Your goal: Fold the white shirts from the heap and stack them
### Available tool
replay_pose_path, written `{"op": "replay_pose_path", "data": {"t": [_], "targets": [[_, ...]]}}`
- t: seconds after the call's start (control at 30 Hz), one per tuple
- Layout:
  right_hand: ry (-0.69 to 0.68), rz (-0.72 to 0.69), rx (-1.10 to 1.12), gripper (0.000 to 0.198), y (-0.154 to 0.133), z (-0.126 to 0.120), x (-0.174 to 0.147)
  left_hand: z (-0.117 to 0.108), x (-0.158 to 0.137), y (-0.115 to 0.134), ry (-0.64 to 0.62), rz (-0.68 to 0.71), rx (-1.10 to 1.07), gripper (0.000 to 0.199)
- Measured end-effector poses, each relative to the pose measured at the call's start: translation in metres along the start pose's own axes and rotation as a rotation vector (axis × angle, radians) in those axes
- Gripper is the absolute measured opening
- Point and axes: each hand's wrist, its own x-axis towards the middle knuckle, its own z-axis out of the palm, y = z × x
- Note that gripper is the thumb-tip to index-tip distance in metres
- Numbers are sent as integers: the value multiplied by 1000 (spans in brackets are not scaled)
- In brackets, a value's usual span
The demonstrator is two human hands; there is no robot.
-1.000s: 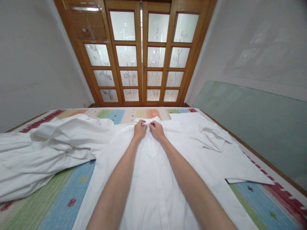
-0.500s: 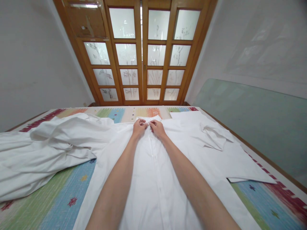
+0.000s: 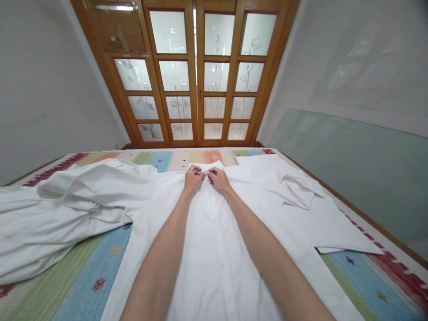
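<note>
A white shirt (image 3: 200, 249) lies spread front side up, its collar (image 3: 214, 164) at the far end and its button placket running down the middle. Just below the collar, my left hand (image 3: 194, 177) pinches the left side of the shirt's front opening. My right hand (image 3: 217, 178) pinches the other side, and the fingertips of both hands almost meet there. The fingers hide the button and buttonhole area between them. Both forearms stretch over the shirt's front.
Crumpled white cloth (image 3: 67, 214) lies at the left, and more folded white fabric (image 3: 297, 191) at the right. Underneath is a colourful striped cover (image 3: 100, 263). A pale green glass panel (image 3: 351, 165) leans along the right wall. Wooden doors with frosted panes (image 3: 197, 98) stand beyond the far edge.
Both hands keep their pinch at the collar with only tiny finger movement. The whole view has shifted very slightly.
</note>
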Motion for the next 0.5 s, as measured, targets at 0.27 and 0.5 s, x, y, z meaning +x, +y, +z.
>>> {"op": "replay_pose_path", "data": {"t": [0.27,0.5], "targets": [[41,-6,8,18,1,-2,1,1,0,-1,-10,84,21,29],[117,-148,-72,13,2,-5,1,2,1,1,-61,37,-102,32]]}}
